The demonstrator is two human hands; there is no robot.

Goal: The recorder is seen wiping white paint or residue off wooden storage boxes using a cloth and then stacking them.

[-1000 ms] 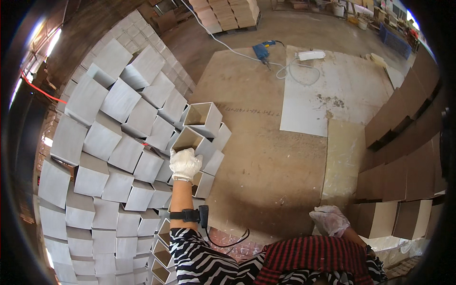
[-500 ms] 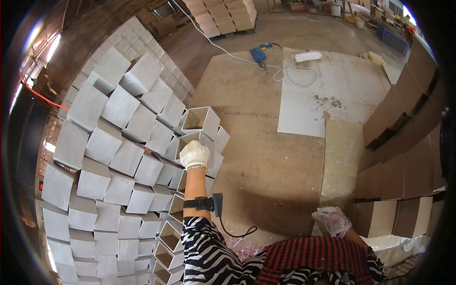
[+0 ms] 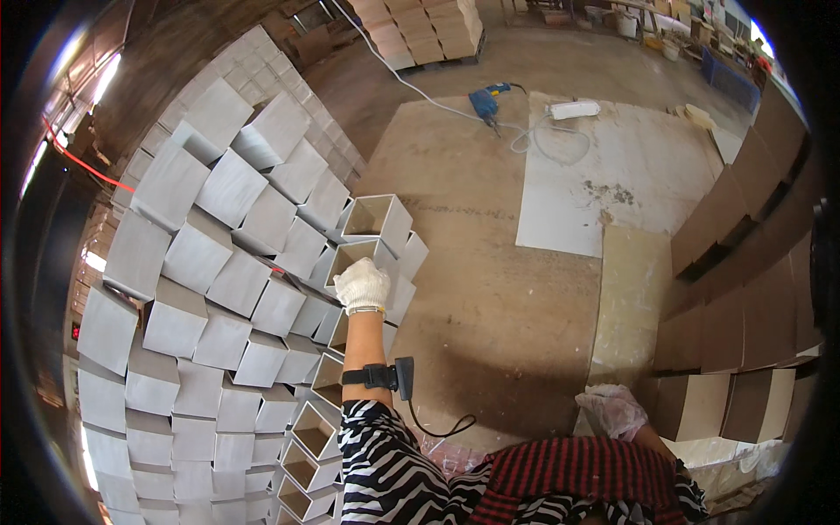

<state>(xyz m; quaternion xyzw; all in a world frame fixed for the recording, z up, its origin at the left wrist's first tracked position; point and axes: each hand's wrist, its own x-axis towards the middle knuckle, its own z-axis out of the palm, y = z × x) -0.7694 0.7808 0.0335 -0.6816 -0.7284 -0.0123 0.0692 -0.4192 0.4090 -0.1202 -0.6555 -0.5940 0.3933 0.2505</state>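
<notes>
My left hand (image 3: pixel 362 285), in a white knit glove, is closed at the rim of a pale, open-topped box (image 3: pixel 354 255) at the right edge of a big stack. Its fingers are curled, partly hidden behind the back of the hand. Just beyond it stands another open box (image 3: pixel 376 219) with a tan inside. Low on the right, my right hand (image 3: pixel 612 409) wears a whitish, half-clear covering and hangs close to the brown boxes (image 3: pixel 691 405). How its fingers are set is not clear. Rows of pale grey boxes (image 3: pixel 232 284) fill the left side.
Brown boards (image 3: pixel 472 297) and a white sheet (image 3: pixel 560 192) cover the floor ahead. A blue power drill (image 3: pixel 484 105) and a white power strip (image 3: pixel 574 109) with its cable lie there. Tall brown box stacks (image 3: pixel 744 306) line the right; a loaded pallet (image 3: pixel 420 33) stands far off.
The whole view has shifted slightly, so the boxes and floor things appear a little further right. My left hand stays at the same box, and my right hand keeps its place.
</notes>
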